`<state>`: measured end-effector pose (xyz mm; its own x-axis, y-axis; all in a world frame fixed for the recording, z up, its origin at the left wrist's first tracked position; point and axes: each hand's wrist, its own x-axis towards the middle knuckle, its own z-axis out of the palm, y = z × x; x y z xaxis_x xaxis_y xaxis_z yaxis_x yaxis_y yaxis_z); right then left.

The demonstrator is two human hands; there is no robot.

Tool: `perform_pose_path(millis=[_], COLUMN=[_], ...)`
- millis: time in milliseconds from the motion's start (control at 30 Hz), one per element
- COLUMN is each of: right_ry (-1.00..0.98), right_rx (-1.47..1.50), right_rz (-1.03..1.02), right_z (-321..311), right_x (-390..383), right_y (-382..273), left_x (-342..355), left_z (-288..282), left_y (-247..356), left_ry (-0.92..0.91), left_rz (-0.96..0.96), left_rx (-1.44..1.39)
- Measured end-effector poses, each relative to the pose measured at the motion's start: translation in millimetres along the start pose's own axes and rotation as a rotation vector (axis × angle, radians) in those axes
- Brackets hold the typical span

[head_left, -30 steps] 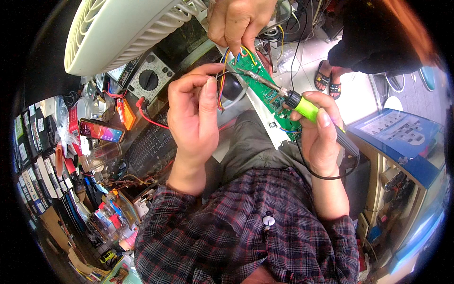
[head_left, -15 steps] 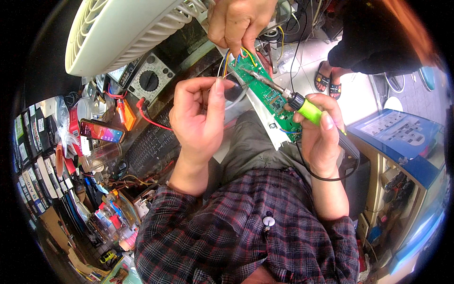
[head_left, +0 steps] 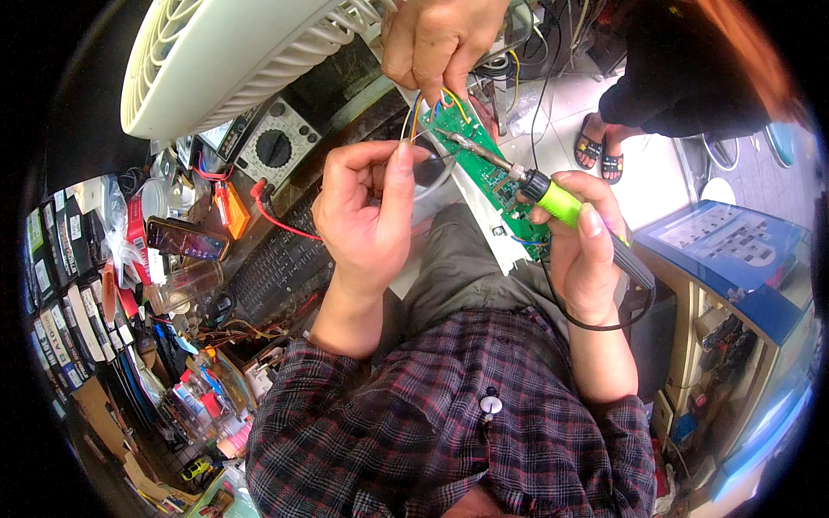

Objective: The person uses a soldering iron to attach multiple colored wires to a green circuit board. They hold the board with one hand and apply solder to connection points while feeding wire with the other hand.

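My right hand (head_left: 583,246) grips a soldering iron (head_left: 566,207) by its green and black handle. Its tip rests at or just above the upper part of a green circuit board (head_left: 508,200), which sits in a white plastic housing over my lap. Between thumb and forefinger, my left hand (head_left: 367,203) pinches a thin silvery wire (head_left: 420,135), probably solder, whose end points toward the iron's tip. Another person's hand (head_left: 440,43) reaches in from the top and holds the board's far end, beside yellow, blue and white wires (head_left: 458,102).
A large white fan (head_left: 233,78) looms at the upper left. Below it are a multimeter (head_left: 275,148), a red test lead (head_left: 289,226), a phone (head_left: 186,239) and a dark keyboard (head_left: 281,259). A blue-topped display case (head_left: 725,246) stands right. Someone's sandalled feet (head_left: 600,151) are beyond.
The iron's tip has shifted slightly left and down on the board. My left hand has moved very slightly right. The phone's screen has dimmed.
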<state>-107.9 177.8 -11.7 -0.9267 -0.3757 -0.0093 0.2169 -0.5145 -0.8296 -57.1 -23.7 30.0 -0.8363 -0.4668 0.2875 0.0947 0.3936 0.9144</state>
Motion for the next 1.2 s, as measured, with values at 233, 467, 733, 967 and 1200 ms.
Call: perform_pose_path(millis=[233,467,733,967,1200], right_ry=[-0.002,-0.002,-0.004,0.008,0.003], right_rx=[-0.003,-0.01,-0.004,0.047,-0.005], right_rz=[-0.002,-0.007,-0.001,-0.027,-0.005], right_z=[-0.9,-2.7,-1.9,-2.1,-0.9], right_x=[0.4,0.3,0.5,0.0,0.4], right_y=[0.6,2.4,1.0,4.4,0.8], left_x=[0.3,0.4,0.5,0.7,1.1], left_z=[0.1,0.7,2.3,2.5,2.1], left_y=[-6.4,-2.6,-2.5,-1.6,-3.7], left_ry=[0.0,-0.015,0.007,0.017,0.01], left_rz=[0.04,0.014,0.028,0.008,0.023], left_rx=[0.011,0.03,0.022,-0.022,0.004])
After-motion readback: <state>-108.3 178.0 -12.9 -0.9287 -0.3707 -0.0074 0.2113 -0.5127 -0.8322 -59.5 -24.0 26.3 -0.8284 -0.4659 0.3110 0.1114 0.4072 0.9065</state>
